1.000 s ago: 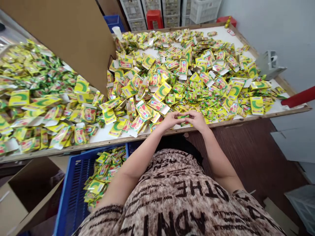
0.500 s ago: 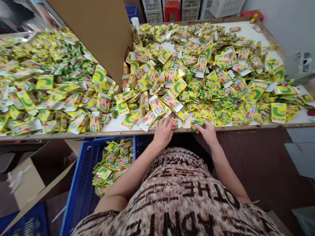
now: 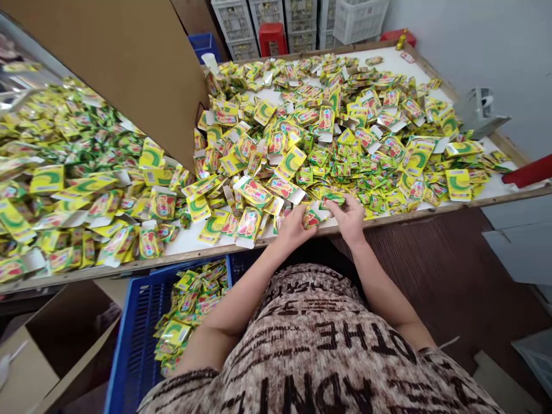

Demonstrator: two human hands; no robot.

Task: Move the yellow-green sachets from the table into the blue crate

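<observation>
Near the table's front edge, my left hand [image 3: 296,225] is closed around a small printed carton [image 3: 313,215], whose white flap points toward my right hand. My right hand [image 3: 348,218] pinches a small green and yellow packet [image 3: 334,200] right at the carton's flap end. I cannot tell whether the packet has entered the carton. Beyond my hands lies a heap of small green and yellow packets [image 3: 349,158]. Yellow cartons with white flaps, such as one yellow carton [image 3: 291,163], are strewn around and over the heap.
A tall cardboard panel [image 3: 142,69] divides the table at the left, with more cartons and packets beside it. Below the wooden table edge [image 3: 414,214] is a blue crate [image 3: 138,322] holding filled-looking cartons. White crates [image 3: 235,23] and a red stool [image 3: 272,37] stand behind.
My left hand now holds the carton up off the table. My right hand has brought the packet leftward to the carton's flap end. The view has shifted slightly.
</observation>
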